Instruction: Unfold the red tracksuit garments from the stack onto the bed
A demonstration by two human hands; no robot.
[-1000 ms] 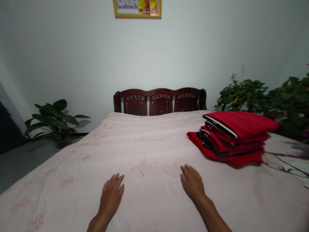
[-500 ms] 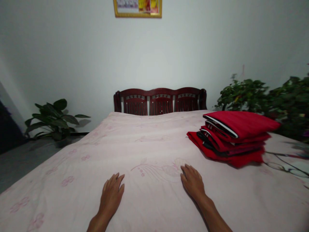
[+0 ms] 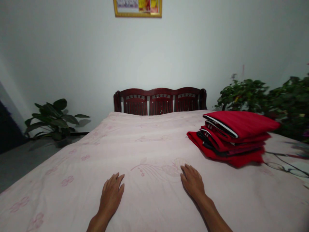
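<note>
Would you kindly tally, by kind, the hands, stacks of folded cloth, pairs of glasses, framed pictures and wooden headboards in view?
Hands: 2 (left hand, right hand)
Red cloth stack: 1
Pair of glasses: 1
Framed picture: 1
Wooden headboard: 1
Total: 6

One left hand (image 3: 112, 192) and one right hand (image 3: 192, 182) are seen, two in all. One bed sheet (image 3: 147, 206) is counted. One stack of red cloths (image 3: 243, 124) is shown; its exact number of folds cannot be made out. One pair of glasses (image 3: 288, 170) is seen. Three panels (image 3: 136, 105) are counted in one headboard (image 3: 161, 91). One picture frame (image 3: 138, 14) is shown. One leafy plant (image 3: 54, 117) is found on the left; the bunched plants (image 3: 243, 95) on the right cannot be counted.
</note>
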